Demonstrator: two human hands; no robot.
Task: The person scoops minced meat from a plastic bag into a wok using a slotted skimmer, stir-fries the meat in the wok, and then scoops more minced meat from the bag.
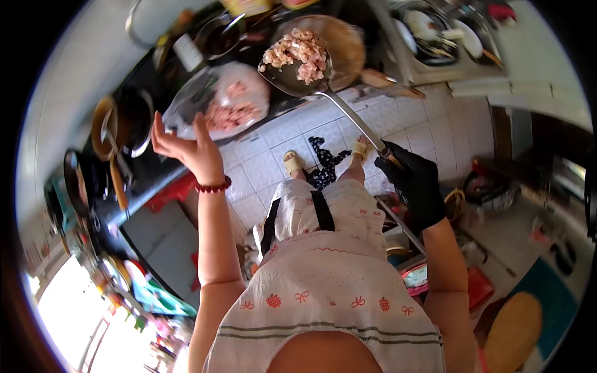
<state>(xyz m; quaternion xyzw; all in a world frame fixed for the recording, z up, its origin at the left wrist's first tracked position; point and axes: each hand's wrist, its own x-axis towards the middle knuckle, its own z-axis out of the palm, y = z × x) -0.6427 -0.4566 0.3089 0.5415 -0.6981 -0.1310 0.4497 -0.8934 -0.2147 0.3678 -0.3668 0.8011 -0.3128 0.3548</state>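
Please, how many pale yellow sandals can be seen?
2: the left pale yellow sandal and the right pale yellow sandal, on the white tiled floor, either side of the black white-spotted cloth.

Sink (429, 76): I see white dishes (469, 38) inside.
Floor (261, 149): pale tiles; spotted dark cloth (326, 163) lying there.
Window (71, 311): glaring white, my lower left.
Corner: tan oval panel (513, 332) beside teal sheet (555, 298).

right glove (415, 186): black, seen from here
ladle handle (351, 114): silvery
meat (305, 46): pale pink
bracelet (213, 186): deep red
top (323, 283): whitish, red bows and berries, grey-green stripes
floor cloth (324, 176): black, white spots
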